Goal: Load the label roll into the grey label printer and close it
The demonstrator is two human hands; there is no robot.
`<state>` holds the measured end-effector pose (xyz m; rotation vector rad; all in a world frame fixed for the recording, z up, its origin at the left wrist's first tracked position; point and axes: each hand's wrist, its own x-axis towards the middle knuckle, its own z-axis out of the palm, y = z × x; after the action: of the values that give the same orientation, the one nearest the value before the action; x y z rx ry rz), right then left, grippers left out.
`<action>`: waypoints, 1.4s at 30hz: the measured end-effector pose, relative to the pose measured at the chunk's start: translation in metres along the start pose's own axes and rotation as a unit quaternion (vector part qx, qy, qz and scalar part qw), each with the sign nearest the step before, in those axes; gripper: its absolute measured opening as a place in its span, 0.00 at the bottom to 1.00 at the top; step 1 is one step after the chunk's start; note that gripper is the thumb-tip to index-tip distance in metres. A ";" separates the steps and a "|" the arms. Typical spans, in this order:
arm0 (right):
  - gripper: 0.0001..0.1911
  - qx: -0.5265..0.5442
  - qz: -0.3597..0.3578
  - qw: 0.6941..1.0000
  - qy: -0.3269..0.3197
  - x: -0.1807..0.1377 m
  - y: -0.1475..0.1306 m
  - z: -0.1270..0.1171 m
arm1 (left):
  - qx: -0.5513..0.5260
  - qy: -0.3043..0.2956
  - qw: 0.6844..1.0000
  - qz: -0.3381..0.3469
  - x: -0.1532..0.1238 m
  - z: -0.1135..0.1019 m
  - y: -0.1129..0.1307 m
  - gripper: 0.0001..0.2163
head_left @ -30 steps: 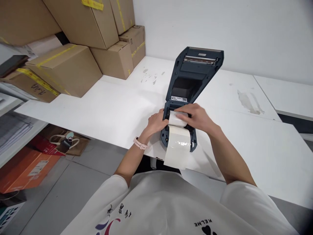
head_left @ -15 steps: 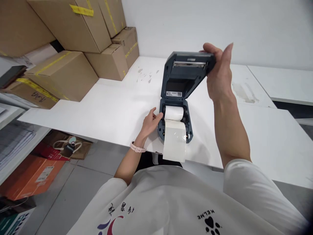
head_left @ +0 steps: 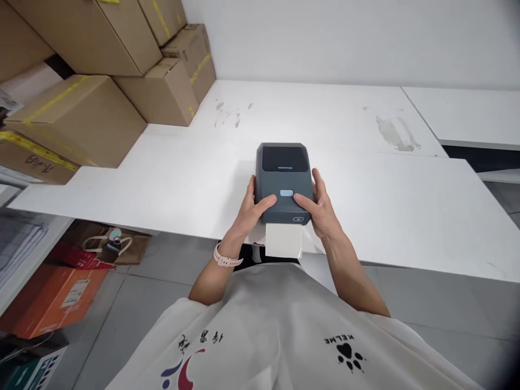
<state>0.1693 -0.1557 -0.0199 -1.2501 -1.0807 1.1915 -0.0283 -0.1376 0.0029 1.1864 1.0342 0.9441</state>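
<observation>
A dark grey label printer [head_left: 284, 184] stands on the white table near its front edge, its lid down. From its front slot a strip of white label paper [head_left: 283, 241] hangs past the table edge. My left hand [head_left: 252, 208] grips the printer's left side, thumb on the lid. On the opposite side my right hand [head_left: 320, 208] is closed round the printer in the same way, its thumb beside the light button. The paper roll inside is hidden by the lid.
Cardboard boxes [head_left: 77, 116] with yellow tape are stacked at the table's left end. The white table [head_left: 345, 130] meets a wall behind. Below at the left, an orange box [head_left: 60, 298] and a paper bag [head_left: 138, 246] sit on the floor.
The printer's lid was raised in my right hand and is now down. My right hand has come down to the printer's right side; my left thumb now lies on the lid.
</observation>
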 end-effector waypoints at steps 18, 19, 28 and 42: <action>0.33 -0.130 -0.099 0.982 0.090 -0.043 0.043 0.005 | 0.047 0.038 0.995 0.082 -0.055 0.005 -0.059 0.36; 0.32 -0.154 -0.108 0.978 0.092 -0.047 0.045 0.006 | 0.043 0.038 0.995 0.087 -0.055 0.007 -0.060 0.36; 0.32 -0.251 -0.188 0.944 0.102 -0.048 0.036 0.005 | 0.043 0.093 0.991 0.081 -0.056 0.013 -0.062 0.33; 0.20 -0.478 -0.282 0.829 0.073 -0.027 -0.012 0.013 | -0.039 -0.164 0.970 -0.174 -0.076 0.007 -0.022 0.23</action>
<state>0.1545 -0.1809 -0.0063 -1.5299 -1.8609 0.0285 -0.0414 -0.2151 -0.0090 1.0123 0.8903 0.4883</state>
